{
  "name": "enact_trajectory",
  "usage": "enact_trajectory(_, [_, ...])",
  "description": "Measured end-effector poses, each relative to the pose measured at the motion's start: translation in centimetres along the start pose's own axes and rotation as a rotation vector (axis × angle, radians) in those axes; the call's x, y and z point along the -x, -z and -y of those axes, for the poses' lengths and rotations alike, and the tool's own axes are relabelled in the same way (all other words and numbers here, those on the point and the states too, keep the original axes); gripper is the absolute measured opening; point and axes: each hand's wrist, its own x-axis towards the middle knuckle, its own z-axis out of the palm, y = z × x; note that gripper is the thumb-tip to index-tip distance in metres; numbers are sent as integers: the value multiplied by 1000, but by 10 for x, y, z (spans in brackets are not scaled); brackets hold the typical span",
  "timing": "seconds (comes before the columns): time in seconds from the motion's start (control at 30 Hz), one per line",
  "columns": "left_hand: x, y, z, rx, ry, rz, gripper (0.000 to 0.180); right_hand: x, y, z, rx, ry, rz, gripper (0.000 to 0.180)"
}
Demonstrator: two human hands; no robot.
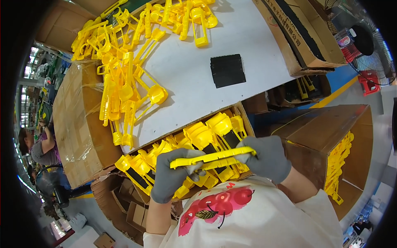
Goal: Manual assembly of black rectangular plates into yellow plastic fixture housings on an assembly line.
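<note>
Gloved in grey, my left hand (170, 175) and my right hand (268, 160) grip a long yellow plastic frame (211, 157) by its two ends. It is held nearly edge-on, close in front of my body. Directly beneath it, an open cardboard box (244, 118) holds rows of yellow plastic parts (200, 134), several with black panels set in them. On the white tabletop (186, 78) beyond lies a stack of thin black rectangular sheets (228, 70). Loose yellow frames (126, 78) are heaped at the table's left and far side.
A taped cardboard carton (76, 120) stands left of the table. An open carton (326, 136) of yellow parts is at my right. More cardboard (304, 37), a bottle (345, 38) and a fan (372, 49) are at the far right. Another person (41, 151) sits far left.
</note>
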Motion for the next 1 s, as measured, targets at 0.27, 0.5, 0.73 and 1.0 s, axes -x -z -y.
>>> enact_trajectory(0.27, [-23, -28, -10, -162, 14, 10, 13, 50, -27, -23, -31, -145, -179, 22])
enact_trajectory(0.5, [-49, -31, -15, -513, -349, 107, 37, 62, -25, -26, 42, -181, -121, 29])
enact_trajectory(0.73, [-67, -48, -5, -1257, -576, -101, 68, 53, -15, -28, 333, 30, -148, 41])
enact_trajectory(1.0, [-108, 65, -54, -1489, -751, -493, 53, -19, 12, -45, 128, -105, -348, 21])
